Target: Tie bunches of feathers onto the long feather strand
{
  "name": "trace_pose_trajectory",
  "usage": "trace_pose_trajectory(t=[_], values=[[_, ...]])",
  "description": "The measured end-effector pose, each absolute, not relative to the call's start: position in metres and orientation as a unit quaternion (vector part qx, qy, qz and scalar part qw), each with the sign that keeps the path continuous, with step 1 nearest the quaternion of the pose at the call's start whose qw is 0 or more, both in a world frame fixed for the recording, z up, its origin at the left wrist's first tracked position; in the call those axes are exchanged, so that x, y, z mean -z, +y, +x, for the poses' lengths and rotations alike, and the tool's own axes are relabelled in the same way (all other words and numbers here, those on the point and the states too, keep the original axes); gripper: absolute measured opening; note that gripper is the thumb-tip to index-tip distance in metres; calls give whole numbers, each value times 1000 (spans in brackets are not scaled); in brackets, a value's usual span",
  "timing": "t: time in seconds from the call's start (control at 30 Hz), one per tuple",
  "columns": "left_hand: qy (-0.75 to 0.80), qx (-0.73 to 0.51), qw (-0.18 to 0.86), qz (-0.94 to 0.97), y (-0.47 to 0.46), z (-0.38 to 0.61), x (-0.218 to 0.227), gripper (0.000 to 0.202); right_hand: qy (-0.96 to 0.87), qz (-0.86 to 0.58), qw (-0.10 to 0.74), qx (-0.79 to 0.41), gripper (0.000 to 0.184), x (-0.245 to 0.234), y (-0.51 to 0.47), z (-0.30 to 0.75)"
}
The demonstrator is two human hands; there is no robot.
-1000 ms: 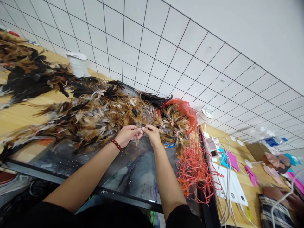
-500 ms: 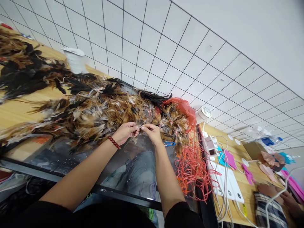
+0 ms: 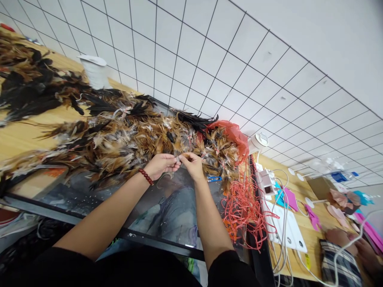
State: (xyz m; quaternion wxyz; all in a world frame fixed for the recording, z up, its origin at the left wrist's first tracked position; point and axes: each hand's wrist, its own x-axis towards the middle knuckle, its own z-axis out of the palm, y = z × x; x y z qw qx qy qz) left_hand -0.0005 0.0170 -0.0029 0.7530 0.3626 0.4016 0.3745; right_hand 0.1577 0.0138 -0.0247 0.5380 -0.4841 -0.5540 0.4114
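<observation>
My left hand [image 3: 163, 165], below a bracelet of dark red beads [image 3: 146, 176], is closed in a pinch. Against its fingertips my right hand [image 3: 193, 164] pinches too. Whatever lies between them is a small greyish wisp, too small to name. Just beyond both hands stretches a long heap of brown, black and whitish feathers [image 3: 131, 139], with bunches bound by pinkish ties. Under the hands is a glass-topped, dark-framed table [image 3: 137, 205], speckled with white bits. A thin pale strand loops below my fingers. To the right lies a small blue tool [image 3: 214, 179].
Tangled red string [image 3: 247, 209] hangs at the table's right edge, near a red plastic bag [image 3: 229, 133]. A white spool [image 3: 95, 71] stands back left. White cables [image 3: 284, 235] cross the wooden table to the right, where another person's plaid sleeve [image 3: 339, 259] shows. A wire grid lines the wall.
My fingertips have shifted slightly and the right fingers sit closer to the left ones. The view has tilted a little. Both hands stay pinched in the same place.
</observation>
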Motion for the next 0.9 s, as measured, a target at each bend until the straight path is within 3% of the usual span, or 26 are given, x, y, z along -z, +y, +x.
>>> trace_pose_trajectory(t=[0.23,0.43,0.6,0.8,0.9], values=[[415,-370,745,368,16,2,3,27,-615,-493,516,-335,21,26,15,158],[422,-419,709,378,17,4,3,31,-519,-497,571,-398,29,20,14,151],[439,-414,665,440,14,9,3,25,-489,-510,531,-468,40,18,14,149],[447,-369,702,414,13,7,2,20,-410,-488,633,-439,39,22,20,155],[437,-391,734,343,14,3,0,14,-416,-472,640,-441,40,22,21,160]])
